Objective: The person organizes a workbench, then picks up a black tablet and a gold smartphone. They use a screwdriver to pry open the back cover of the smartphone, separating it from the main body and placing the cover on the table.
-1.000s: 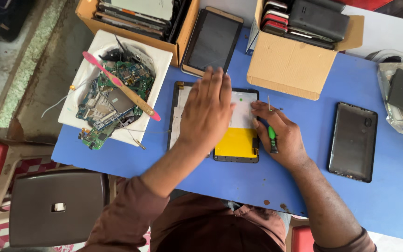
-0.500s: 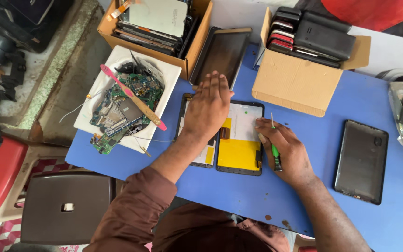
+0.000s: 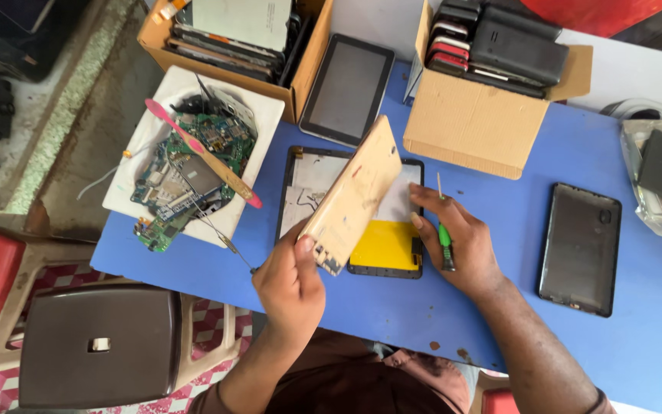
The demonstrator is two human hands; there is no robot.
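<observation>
Left grip [image 3: 293,280] lifting tan panel [image 3: 352,196], cardboard box [image 3: 475,123] holding phones [image 3: 499,42]

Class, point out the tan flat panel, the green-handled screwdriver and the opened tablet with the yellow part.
tan flat panel [image 3: 354,195], head view, middle of its face
green-handled screwdriver [image 3: 445,234], head view, handle
opened tablet [image 3: 383,244], head view, yellow part

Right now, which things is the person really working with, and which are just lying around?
In use:
left hand holding a tan flat panel
right hand holding a green screwdriver
opened tablet with a yellow part

Lying about:
tray of circuit boards
pink toothbrush
two cardboard boxes of devices
dark tablet back cover
spare tablet
</observation>
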